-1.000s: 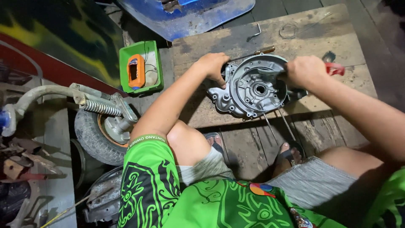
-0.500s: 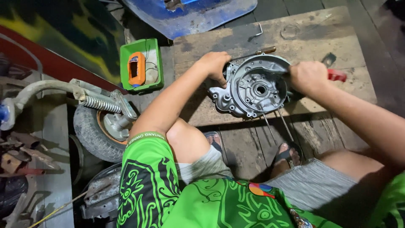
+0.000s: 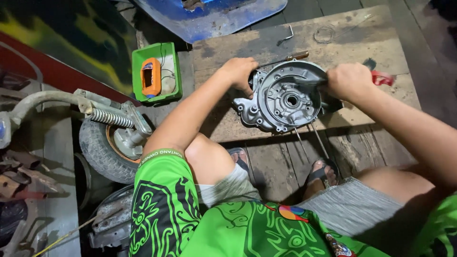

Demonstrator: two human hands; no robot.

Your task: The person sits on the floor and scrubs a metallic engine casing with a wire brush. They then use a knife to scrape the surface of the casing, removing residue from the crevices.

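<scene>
Underneath, worn wooden board [image 3: 228, 52]; left hand [image 3: 239, 72] grips engine cover [image 3: 285, 97], right hand [image 3: 350, 81] clasps red-handled tool [image 3: 383, 78].

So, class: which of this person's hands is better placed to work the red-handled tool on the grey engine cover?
Probably the right hand: it grips the red-handled tool over the grey engine cover. The left hand merely steadies the cover's far edge.

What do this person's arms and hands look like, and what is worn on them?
Both arms are bare from the sleeve down. The left hand and right hand wear no gloves, and no watch or rings show. The left sleeve is short and bright green with black swirling patterns and a lettered hem; green also shows at the right sleeve.
</scene>
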